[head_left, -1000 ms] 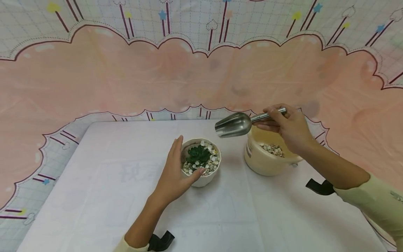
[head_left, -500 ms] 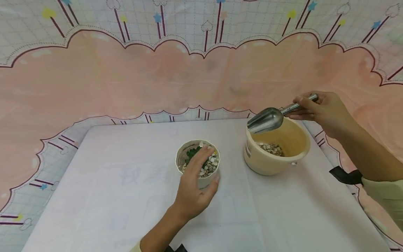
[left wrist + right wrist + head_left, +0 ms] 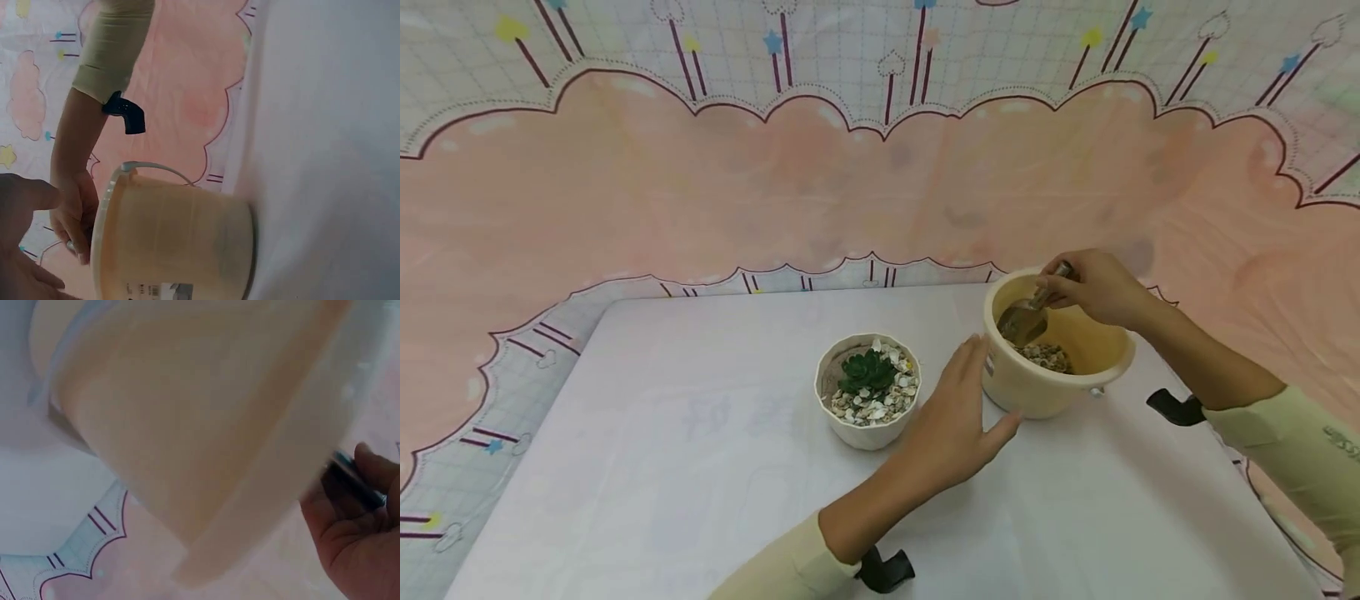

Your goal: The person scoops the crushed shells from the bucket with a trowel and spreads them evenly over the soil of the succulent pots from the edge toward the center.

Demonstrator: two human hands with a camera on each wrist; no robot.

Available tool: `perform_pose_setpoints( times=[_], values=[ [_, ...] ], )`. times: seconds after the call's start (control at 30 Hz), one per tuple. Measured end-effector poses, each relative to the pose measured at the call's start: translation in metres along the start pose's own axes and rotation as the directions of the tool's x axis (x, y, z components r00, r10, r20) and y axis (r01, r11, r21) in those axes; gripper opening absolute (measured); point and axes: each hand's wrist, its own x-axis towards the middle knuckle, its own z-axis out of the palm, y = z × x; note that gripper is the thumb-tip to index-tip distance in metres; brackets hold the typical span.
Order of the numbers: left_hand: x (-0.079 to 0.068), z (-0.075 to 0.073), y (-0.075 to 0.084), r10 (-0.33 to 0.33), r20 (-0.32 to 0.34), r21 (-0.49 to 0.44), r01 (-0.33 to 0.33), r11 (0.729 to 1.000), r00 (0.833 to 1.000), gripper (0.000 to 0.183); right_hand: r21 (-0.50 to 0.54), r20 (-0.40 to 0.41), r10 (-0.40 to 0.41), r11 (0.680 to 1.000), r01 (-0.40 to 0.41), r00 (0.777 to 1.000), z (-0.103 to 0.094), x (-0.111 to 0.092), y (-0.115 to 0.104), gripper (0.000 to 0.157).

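Note:
My right hand [image 3: 1093, 287] grips the handle of a metal scoop [image 3: 1024, 321], whose bowl is down inside a cream bucket [image 3: 1037, 400] among small stone chips [image 3: 1047, 357]. In the right wrist view the bucket [image 3: 187, 425] fills much of the frame, with the scoop handle [image 3: 356, 484] between thumb and fingers. My left hand [image 3: 951, 421] is at the bucket's near left side, fingers straight and thumb spread. Left of it stands a white faceted pot [image 3: 867, 437] holding a green succulent [image 3: 867, 371] and pale stone chips [image 3: 880, 408].
A white-covered table [image 3: 700, 467] carries both containers. Behind it hangs a pink patterned cloth [image 3: 737, 183]. The bucket's thin bail handle [image 3: 165, 167] shows in the left wrist view. Black wrist mounts [image 3: 886, 571] stick out at both sleeves.
My left hand has left the white pot and moved right to the bucket. My right hand has carried the scoop from over the table back to the bucket and lowered it inside.

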Motion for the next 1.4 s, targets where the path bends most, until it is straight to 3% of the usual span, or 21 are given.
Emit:
perform_pose_setpoints(
  times=[0.07,0.17,0.27,0.37,0.53,0.7,0.83,1.03,1.4],
  values=[
    [0.009,0.007,0.002,-0.055,0.018,0.019,0.055,0.998,0.998,0.101,-0.109,0.042,-0.039,0.993,0.043,0.998,0.005,0.005,0.003,0.029],
    [0.023,0.018,0.002,-0.082,0.006,0.074,0.081,0.994,0.997,0.105,-0.23,0.105,-0.121,0.963,0.142,0.987,0.011,0.012,0.008,0.022],
    [0.034,0.029,0.001,-0.093,-0.014,0.136,0.094,0.986,0.996,0.108,-0.288,0.181,-0.182,0.93,0.229,0.967,0.017,0.02,0.012,0.015],
    [0.041,0.037,-0.001,-0.098,-0.042,0.181,0.104,0.978,0.994,0.109,-0.319,0.231,-0.193,0.911,0.262,0.954,0.02,0.025,0.014,0.012],
    [0.046,0.042,-0.002,-0.087,-0.097,0.211,0.106,0.972,0.991,0.11,-0.359,0.256,-0.122,0.909,0.211,0.959,0.014,0.03,0.012,0.013],
    [0.048,0.041,-0.002,-0.085,-0.115,0.22,0.109,0.969,0.99,0.11,-0.363,0.298,-0.084,0.911,0.195,0.951,0.003,0.031,0.011,0.014],
    [0.047,0.041,-0.003,-0.08,-0.132,0.227,0.108,0.968,0.988,0.11,-0.301,0.328,-0.057,0.94,0.161,0.943,-0.005,0.034,0.015,0.014],
    [0.048,0.042,-0.004,-0.082,-0.137,0.216,0.11,0.97,0.987,0.11,-0.218,0.334,0.03,0.975,0.046,0.942,-0.017,0.034,0.025,0.02],
    [0.048,0.042,-0.003,-0.069,-0.172,0.237,0.109,0.965,0.983,0.112,-0.032,0.308,0.157,0.987,-0.155,0.938,-0.023,0.018,0.036,0.024]
  ],
)
